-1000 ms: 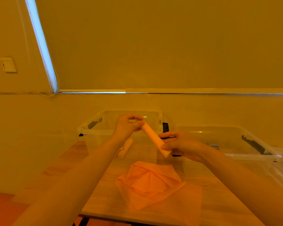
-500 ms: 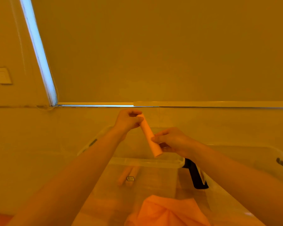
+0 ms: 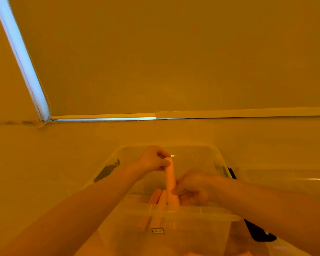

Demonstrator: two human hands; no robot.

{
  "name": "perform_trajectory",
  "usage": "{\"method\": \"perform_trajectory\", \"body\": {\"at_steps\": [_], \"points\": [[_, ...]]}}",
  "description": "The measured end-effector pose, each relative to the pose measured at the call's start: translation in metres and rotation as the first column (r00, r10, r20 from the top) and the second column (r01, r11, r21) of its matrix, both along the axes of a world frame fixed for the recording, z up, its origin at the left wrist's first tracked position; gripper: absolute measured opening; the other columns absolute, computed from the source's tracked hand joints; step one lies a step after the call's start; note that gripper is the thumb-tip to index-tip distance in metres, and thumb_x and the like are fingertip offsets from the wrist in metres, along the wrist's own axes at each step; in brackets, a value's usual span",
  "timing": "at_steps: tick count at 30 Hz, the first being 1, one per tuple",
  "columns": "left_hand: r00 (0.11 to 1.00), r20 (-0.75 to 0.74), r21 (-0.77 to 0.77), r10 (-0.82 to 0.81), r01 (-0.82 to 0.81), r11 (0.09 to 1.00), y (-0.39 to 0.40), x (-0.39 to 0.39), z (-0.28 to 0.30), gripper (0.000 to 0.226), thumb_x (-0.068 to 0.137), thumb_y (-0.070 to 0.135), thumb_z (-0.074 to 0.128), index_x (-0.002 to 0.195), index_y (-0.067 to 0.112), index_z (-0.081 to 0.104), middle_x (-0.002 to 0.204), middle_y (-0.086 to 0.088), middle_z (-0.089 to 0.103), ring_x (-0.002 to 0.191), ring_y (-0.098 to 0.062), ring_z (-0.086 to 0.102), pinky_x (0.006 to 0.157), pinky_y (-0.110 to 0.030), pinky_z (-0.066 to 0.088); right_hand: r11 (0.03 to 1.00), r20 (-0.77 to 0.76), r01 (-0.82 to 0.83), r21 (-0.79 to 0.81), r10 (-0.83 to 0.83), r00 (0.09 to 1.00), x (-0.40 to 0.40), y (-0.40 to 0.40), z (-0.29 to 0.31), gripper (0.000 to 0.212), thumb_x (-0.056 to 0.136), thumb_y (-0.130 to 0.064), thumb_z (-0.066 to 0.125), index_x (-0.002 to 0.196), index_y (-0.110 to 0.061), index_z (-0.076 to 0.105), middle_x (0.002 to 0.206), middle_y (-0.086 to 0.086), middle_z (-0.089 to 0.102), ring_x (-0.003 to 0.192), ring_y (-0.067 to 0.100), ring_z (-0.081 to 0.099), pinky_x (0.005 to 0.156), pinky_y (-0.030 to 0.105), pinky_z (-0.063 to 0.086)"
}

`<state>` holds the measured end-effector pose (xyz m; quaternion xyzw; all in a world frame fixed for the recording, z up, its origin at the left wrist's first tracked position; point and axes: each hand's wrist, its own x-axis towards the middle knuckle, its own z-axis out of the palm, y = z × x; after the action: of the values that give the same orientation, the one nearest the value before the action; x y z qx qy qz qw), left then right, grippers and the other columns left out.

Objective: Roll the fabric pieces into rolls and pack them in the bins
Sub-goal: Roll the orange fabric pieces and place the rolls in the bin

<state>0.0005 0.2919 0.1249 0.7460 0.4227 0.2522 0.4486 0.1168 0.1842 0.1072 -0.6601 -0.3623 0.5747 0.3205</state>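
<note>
Left hand (image 3: 151,160) pinching roll (image 3: 170,179) top, right hand (image 3: 191,187) fingers curled round lower part; inside bin (image 3: 174,212), beside two rolls (image 3: 158,197).

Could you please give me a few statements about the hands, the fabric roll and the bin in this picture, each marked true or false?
1. Both hands hold the same fabric roll. True.
2. The left hand grips the roll's far end, and the right hand its near part. True.
3. The held roll lies flat on the table outside the bin. False: it is held over the clear bin, its near end low inside.
4. The bin holds no other rolls. False: two packed rolls lie in it, left of the held one.
5. The bin is opaque. False: its walls are see-through.
</note>
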Motion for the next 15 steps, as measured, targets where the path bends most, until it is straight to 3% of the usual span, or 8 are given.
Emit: {"method": "perform_trajectory", "body": {"at_steps": [3, 9, 15], "points": [[0.993, -0.101, -0.010, -0.064, 0.063, 0.998, 0.008, 0.006, -0.015, 0.027, 0.086, -0.003, 0.063, 0.112, 0.001, 0.062, 0.103, -0.015, 0.063, 0.089, -0.017, 0.061, 0.064, -0.020, 0.054, 0.994, -0.038, -0.010, -0.112, 0.006, 0.999, 0.001, 0.011, -0.012, 0.011, 0.088, 0.003, 0.058, 0.088, -0.008, 0.058, 0.082, 0.009, 0.064, 0.073, 0.019, 0.063, 0.072, 0.034, 0.053], [0.966, -0.208, -0.066, -0.153, 0.143, 0.988, 0.026, 0.019, -0.041, 0.027, 0.087, -0.002, 0.062, 0.114, 0.000, 0.061, 0.083, 0.000, 0.059, 0.073, -0.007, 0.058, 0.064, -0.019, 0.053, 0.971, -0.070, -0.008, -0.241, -0.010, 0.998, 0.011, 0.025, -0.019, 0.004, 0.086, -0.002, 0.062, 0.088, -0.003, 0.059, 0.065, 0.012, 0.069, 0.072, 0.025, 0.064, 0.060, 0.038, 0.055], [0.932, -0.298, -0.136, -0.205, 0.171, 0.976, 0.039, 0.030, -0.068, 0.027, 0.087, -0.002, 0.062, 0.114, 0.000, 0.060, 0.078, 0.000, 0.058, 0.066, -0.007, 0.058, 0.056, -0.018, 0.053, 0.938, 0.077, -0.026, -0.346, 0.056, 0.995, 0.008, 0.042, -0.037, 0.005, 0.088, 0.001, 0.058, 0.093, 0.000, 0.058, 0.090, 0.015, 0.063, 0.085, 0.028, 0.062, 0.089, 0.039, 0.051]]}}
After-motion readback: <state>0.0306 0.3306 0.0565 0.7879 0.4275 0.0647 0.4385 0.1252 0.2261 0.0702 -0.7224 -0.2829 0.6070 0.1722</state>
